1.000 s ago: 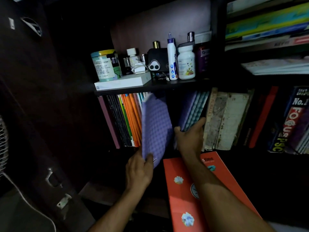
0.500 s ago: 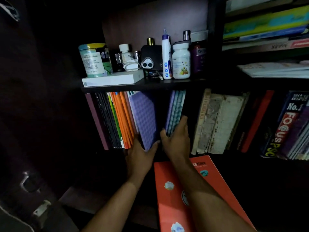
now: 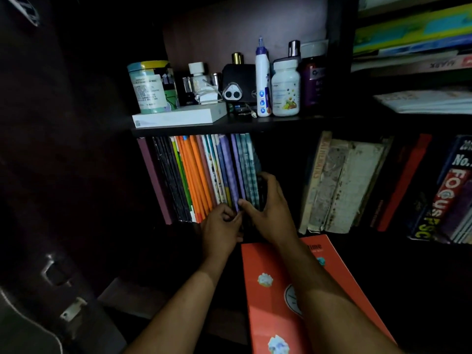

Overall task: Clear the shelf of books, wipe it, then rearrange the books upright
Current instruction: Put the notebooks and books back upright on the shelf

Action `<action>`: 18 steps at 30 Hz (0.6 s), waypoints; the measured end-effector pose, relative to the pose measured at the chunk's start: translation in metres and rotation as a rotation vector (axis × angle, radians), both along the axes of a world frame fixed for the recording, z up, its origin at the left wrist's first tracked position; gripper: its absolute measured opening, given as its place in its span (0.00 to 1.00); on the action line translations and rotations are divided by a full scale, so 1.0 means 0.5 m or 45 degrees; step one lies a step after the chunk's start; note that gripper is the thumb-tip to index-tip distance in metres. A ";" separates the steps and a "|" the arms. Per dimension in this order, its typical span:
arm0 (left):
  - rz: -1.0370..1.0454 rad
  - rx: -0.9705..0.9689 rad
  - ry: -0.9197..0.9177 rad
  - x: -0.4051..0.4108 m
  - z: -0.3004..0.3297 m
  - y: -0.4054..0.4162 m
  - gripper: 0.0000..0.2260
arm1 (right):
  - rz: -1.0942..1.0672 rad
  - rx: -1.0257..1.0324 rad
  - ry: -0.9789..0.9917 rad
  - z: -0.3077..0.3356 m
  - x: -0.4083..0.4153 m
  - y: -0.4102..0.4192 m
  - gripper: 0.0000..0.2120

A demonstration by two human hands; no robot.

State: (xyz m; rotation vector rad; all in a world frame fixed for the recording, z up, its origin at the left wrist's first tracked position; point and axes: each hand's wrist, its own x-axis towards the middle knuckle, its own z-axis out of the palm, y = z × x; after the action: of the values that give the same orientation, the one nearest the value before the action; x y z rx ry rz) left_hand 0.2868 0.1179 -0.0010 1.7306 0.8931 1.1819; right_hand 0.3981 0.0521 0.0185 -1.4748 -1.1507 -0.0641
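You can read "FOCUS" and "PSC" down the red-and-dark book spine at the right, "No." on the blue spine above it, and "MARK", upside down, on a flat-lying book top right.

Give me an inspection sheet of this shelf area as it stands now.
Surface: dark shelf board; the lower level is too dim to judge.
Job's things: thin notebooks upright in a packed row; orange book lying flat below.
Clutter: bottles, tin, white box on the upper board.
Hands: left hand and right hand at the row's right end.
Cables: white cord.
Surroundings: worn books on the right.
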 end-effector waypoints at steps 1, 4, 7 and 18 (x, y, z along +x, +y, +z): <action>0.018 0.029 -0.032 -0.004 0.001 -0.003 0.10 | 0.020 0.005 0.004 -0.002 0.002 0.000 0.31; 0.016 0.195 -0.137 -0.015 -0.001 -0.008 0.07 | 0.007 0.017 0.006 -0.002 0.006 0.002 0.29; 0.021 0.523 -0.004 -0.011 -0.009 0.002 0.08 | 0.012 0.015 0.002 -0.005 0.013 0.008 0.29; -0.010 0.373 0.473 -0.023 0.000 -0.027 0.06 | -0.123 -0.081 0.171 -0.020 0.017 0.018 0.21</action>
State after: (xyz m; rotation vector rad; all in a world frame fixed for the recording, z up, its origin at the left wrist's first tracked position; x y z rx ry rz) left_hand 0.2753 0.1042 -0.0012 2.2393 0.9624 1.0420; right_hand 0.4065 0.0609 0.0087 -1.5662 -0.9808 0.0052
